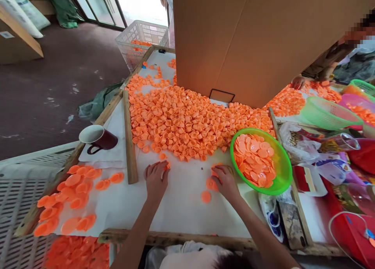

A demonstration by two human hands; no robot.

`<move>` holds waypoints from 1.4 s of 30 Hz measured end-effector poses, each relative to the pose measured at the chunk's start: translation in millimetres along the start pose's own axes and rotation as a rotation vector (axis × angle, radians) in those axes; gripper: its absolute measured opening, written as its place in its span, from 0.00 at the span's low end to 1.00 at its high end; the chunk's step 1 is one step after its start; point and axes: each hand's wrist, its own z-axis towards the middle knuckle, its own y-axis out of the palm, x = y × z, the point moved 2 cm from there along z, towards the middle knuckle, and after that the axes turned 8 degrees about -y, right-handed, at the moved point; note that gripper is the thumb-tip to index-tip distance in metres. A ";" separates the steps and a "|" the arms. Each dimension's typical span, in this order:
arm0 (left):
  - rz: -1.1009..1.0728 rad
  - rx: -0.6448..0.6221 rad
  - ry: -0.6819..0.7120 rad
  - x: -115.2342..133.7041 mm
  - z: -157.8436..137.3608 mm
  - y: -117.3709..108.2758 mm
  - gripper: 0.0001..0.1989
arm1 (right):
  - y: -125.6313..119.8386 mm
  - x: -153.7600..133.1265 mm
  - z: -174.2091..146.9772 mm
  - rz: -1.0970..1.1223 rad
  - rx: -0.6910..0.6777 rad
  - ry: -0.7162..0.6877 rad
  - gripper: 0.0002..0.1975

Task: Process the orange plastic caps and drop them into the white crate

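Note:
My left hand (156,178) is at the near edge of a large heap of small orange cup-shaped caps (187,122). Its fingers are bent and closed on an orange cap (167,166) that partly shows at the fingertips. On the right, my right hand (226,182) bends its thumb and fingers around a flat orange disc, mostly covered by the fingers. Below that hand lies a loose orange disc (206,197) on the white tabletop (181,210). Close to its right, a green basket (285,171) holds many similar discs (254,159).
A tall cardboard box (234,42) rises behind the heap. Wooden strips (131,144) border the work area. Assembled-looking orange pieces (74,187) and a dark mug (107,139) are at left. A phone (291,224) lies at right. Another person's hand (298,82) works farther back.

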 end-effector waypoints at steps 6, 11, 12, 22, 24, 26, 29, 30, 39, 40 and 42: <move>-0.198 -0.015 -0.081 13.8 0.9 -15.0 0.13 | -6.8 -26.6 15.1 0.035 -0.204 -0.022 0.10; -0.569 -0.064 -0.360 30.0 -1.7 -27.3 0.15 | -12.1 -25.0 13.6 0.077 -0.290 0.048 0.03; -0.681 -0.096 -0.414 36.1 -3.1 -30.1 0.14 | -12.9 -23.0 12.7 0.132 -0.287 0.066 0.03; -1.132 -0.317 -0.532 105.2 -26.6 -37.9 0.16 | -12.2 -83.6 44.1 1.064 0.205 0.426 0.08; -1.093 -0.289 -0.497 108.2 -28.8 -37.1 0.16 | -16.1 -104.8 52.1 1.161 0.214 0.392 0.07; -1.046 -0.247 -0.463 107.6 -30.0 -37.3 0.15 | -20.7 -117.5 53.3 1.200 0.186 0.353 0.06; -1.016 -0.201 -0.420 105.3 -31.0 -37.7 0.11 | -23.5 -120.0 46.7 1.174 0.147 0.299 0.06; -1.028 -0.195 -0.419 104.7 -31.1 -37.5 0.11 | -23.2 -118.4 44.2 1.150 0.138 0.280 0.06; -1.024 -0.200 -0.483 104.7 -26.7 -39.6 0.16 | -29.4 -115.8 43.4 1.214 0.033 0.066 0.20; -1.020 -0.192 -0.463 105.2 -26.5 -41.2 0.18 | -30.2 -116.2 44.1 1.232 0.027 0.064 0.23; -1.004 -0.207 -0.386 106.9 -26.2 -44.9 0.19 | -30.4 -116.9 44.6 1.262 0.026 0.083 0.23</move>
